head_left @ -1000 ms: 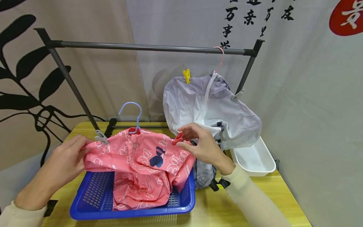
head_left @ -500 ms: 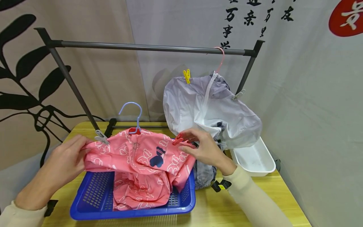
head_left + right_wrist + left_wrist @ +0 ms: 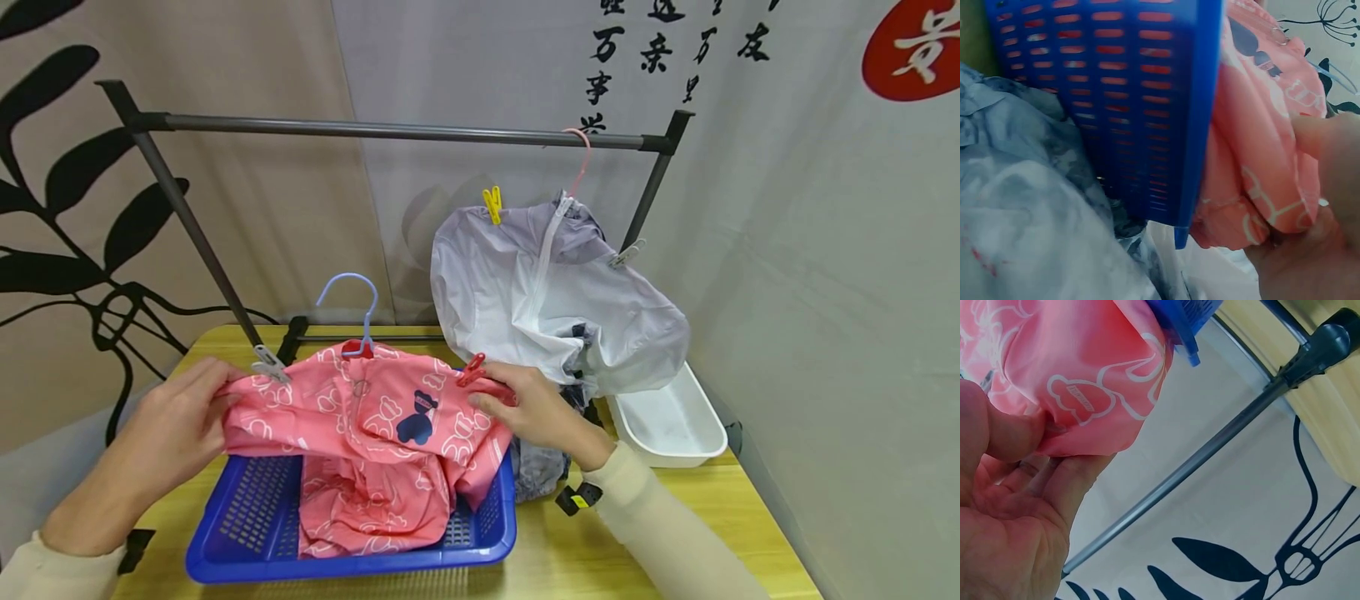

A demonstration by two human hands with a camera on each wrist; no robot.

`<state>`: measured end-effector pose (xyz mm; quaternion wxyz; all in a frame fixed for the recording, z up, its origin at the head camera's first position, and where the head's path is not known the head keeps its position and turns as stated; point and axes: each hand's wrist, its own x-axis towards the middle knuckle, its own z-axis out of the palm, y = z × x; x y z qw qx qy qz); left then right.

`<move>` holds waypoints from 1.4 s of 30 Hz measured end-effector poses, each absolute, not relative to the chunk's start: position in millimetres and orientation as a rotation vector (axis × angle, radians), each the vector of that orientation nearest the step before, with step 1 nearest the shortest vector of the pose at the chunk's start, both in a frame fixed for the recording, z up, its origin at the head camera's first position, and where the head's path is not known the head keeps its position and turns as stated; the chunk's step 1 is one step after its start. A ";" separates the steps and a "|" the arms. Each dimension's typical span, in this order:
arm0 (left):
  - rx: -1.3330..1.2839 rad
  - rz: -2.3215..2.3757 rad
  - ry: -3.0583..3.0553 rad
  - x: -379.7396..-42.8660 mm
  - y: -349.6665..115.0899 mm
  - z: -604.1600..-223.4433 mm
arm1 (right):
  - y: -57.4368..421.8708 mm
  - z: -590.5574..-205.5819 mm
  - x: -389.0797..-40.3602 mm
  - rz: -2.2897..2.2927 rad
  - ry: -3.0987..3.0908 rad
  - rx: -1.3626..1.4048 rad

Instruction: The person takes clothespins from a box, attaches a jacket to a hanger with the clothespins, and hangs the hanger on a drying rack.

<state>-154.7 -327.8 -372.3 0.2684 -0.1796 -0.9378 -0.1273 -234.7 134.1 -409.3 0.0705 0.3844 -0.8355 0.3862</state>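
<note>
A pink jacket point(image 3: 375, 425) with white bear outlines hangs on a blue hanger point(image 3: 365, 317), its lower part lying in a blue basket point(image 3: 352, 571). My left hand point(image 3: 168, 425) pinches the sleeve at the jacket's left side; the left wrist view shows thumb and fingers on the pink cloth point(image 3: 1085, 381). At the other shoulder my right hand point(image 3: 536, 408) grips the fabric between thumb and fingers. A red clothespin point(image 3: 472, 370) is clipped on that shoulder, right by my right fingertips. On the left shoulder sits a grey clothespin point(image 3: 270, 364).
A dark metal rack point(image 3: 390, 130) stands across the wooden table point(image 3: 600, 550). From its right end hangs a grey-white jacket point(image 3: 510, 283) on a pink hanger point(image 3: 581, 162), with a yellow clothespin point(image 3: 492, 204) on it. Behind my right arm is a white tray point(image 3: 675, 417).
My right hand has let go of the red clothespin, which stays on the shoulder, and has moved down to take hold of the jacket's cloth. The left hand keeps its grip.
</note>
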 end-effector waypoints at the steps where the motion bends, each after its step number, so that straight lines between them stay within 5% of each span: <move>1: -0.480 -0.349 -2.535 -154.8 -327.4 -372.2 | 133.8 -410.5 -235.2 1.170 -2.499 1.173; 25: -0.410 -0.444 -2.450 -157.5 -322.3 -368.2 | 118.6 -419.9 -231.5 1.190 -2.148 1.080; 42: -0.123 -0.589 -2.552 -148.2 -327.1 -371.8 | 113.9 -417.2 -228.7 1.217 -2.092 0.958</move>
